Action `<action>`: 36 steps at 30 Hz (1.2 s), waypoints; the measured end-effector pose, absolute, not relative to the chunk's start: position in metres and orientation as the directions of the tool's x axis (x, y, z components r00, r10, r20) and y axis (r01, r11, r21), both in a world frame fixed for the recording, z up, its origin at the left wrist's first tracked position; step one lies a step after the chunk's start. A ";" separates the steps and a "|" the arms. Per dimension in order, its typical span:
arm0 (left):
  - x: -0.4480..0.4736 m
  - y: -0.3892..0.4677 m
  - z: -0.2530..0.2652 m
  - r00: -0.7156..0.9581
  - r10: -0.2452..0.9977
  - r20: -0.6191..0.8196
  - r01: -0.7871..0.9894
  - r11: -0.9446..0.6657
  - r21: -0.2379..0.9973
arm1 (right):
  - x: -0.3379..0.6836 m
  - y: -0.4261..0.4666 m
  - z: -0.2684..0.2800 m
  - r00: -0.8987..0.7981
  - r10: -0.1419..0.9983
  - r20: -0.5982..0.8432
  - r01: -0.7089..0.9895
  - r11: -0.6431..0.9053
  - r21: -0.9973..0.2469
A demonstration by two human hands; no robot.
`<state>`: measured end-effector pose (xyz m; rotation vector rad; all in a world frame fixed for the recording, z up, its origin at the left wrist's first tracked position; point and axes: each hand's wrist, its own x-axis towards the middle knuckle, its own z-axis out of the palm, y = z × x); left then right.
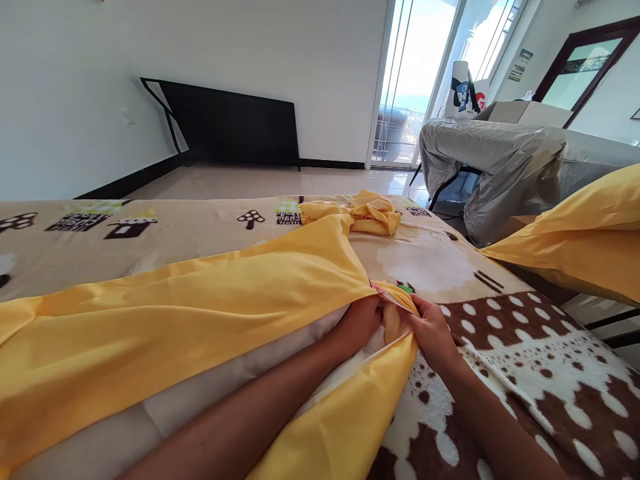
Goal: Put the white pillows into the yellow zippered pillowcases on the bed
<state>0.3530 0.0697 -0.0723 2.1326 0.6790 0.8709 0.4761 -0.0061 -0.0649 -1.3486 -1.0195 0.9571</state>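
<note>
We hold the yellow cover on the blanket, running from the left of the view to mid-blanket. Our left hand is closed on its open rim, fingertips partly hidden; our right hand pinches the gathered corner just beside it. Pale inner cloth shows through the opening.

Blanket surface shows between the cover and the far edge, and from our right hand to the right edge. Floor separates the far edge from the black panel.

We count two hands, one cover in hand, one crumpled yellow cloth at the far edge and one yellow cushion by the right edge; we cannot tell whether that touches the blanket.

Print on the bag and wall notice is too small to read.
</note>
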 end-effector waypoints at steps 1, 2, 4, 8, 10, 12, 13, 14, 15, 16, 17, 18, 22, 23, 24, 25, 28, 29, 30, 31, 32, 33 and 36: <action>0.353 0.070 -0.073 0.628 0.687 0.366 0.191 -0.592 0.783 | 0.473 -0.006 -0.066 0.302 0.953 -0.013 -0.050 0.002 -0.999; 0.353 0.069 -0.073 0.623 0.694 0.361 0.192 -0.583 0.790 | 0.471 -0.006 -0.067 0.302 0.952 -0.043 -0.117 -0.008 -0.993; 0.353 0.069 -0.074 0.600 0.723 0.343 0.210 -0.556 0.805 | 0.467 -0.005 -0.070 0.293 0.951 -0.099 -0.196 -0.042 -0.980; 0.353 0.068 -0.075 0.531 0.790 0.307 0.240 -0.487 0.840 | 0.462 -0.001 -0.078 0.368 0.920 -0.132 -0.206 -0.058 -0.977; 0.353 0.069 -0.075 0.526 0.798 0.296 0.230 -0.468 0.853 | 0.462 0.000 -0.081 0.401 0.911 -0.099 -0.167 -0.034 -0.985; 0.353 0.071 -0.075 0.529 0.798 0.290 0.213 -0.456 0.864 | 0.462 0.000 -0.081 0.390 0.919 -0.060 -0.106 -0.020 -0.994; 0.352 0.071 -0.075 0.535 0.795 0.286 0.202 -0.449 0.871 | 0.463 0.000 -0.080 0.380 0.924 -0.046 -0.068 -0.022 -0.997; 0.352 0.072 -0.074 0.549 0.788 0.278 0.187 -0.440 0.879 | 0.465 0.001 -0.079 0.371 0.928 -0.033 -0.025 -0.026 -0.999; 0.351 0.072 -0.074 0.571 0.777 0.266 0.168 -0.428 0.888 | 0.467 0.001 -0.079 0.368 0.930 -0.020 0.022 -0.031 -0.999; 0.351 0.073 -0.074 0.600 0.760 0.251 0.148 -0.414 0.898 | 0.469 0.002 -0.079 0.369 0.929 -0.004 0.073 -0.033 -0.997; 0.351 0.073 -0.074 0.630 0.740 0.236 0.127 -0.398 0.908 | 0.472 0.002 -0.079 0.372 0.928 0.018 0.129 -0.032 -0.991; 0.350 0.073 -0.074 0.657 0.720 0.223 0.108 -0.383 0.917 | 0.474 0.003 -0.080 0.370 0.928 0.043 0.187 -0.029 -0.982; 0.350 0.073 -0.077 0.703 0.683 0.200 0.069 -0.345 0.936 | 0.481 0.006 -0.082 0.361 0.927 0.105 0.317 -0.016 -0.948; 0.350 0.073 -0.078 0.704 0.681 0.199 0.067 -0.343 0.937 | 0.482 0.006 -0.082 0.363 0.927 0.100 0.299 -0.014 -0.954; 0.350 0.073 -0.078 0.708 0.677 0.202 0.066 -0.348 0.935 | 0.481 0.006 -0.081 0.362 0.928 0.091 0.263 -0.008 -0.965; 0.350 0.073 -0.077 0.715 0.667 0.212 0.064 -0.364 0.929 | 0.480 0.006 -0.080 0.358 0.930 0.081 0.217 0.002 -0.976; 0.349 0.071 -0.075 0.754 0.601 0.266 0.060 -0.467 0.882 | 0.475 0.006 -0.077 0.342 0.938 0.049 0.070 0.027 -0.997; 0.349 0.071 -0.074 0.765 0.578 0.284 0.064 -0.507 0.860 | 0.473 0.006 -0.076 0.344 0.938 0.042 0.039 0.031 -0.999; 0.349 0.070 -0.073 0.769 0.565 0.299 0.072 -0.541 0.838 | 0.473 0.006 -0.076 0.346 0.938 0.040 0.025 0.033 -0.999; 0.349 0.069 -0.073 0.766 0.563 0.309 0.083 -0.564 0.822 | 0.473 0.006 -0.075 0.348 0.936 0.045 0.030 0.037 -0.999; 0.349 0.068 -0.073 0.759 0.569 0.317 0.094 -0.577 0.811 | 0.474 0.005 -0.075 0.347 0.936 0.056 0.051 0.041 -0.998; 0.349 0.068 -0.074 0.750 0.577 0.322 0.102 -0.582 0.807 | 0.475 0.005 -0.074 0.340 0.938 0.072 0.088 0.045 -0.995; 0.351 0.066 -0.076 0.727 0.603 0.328 0.109 -0.573 0.812 | 0.482 0.003 -0.068 0.252 0.963 0.096 0.279 0.023 -0.960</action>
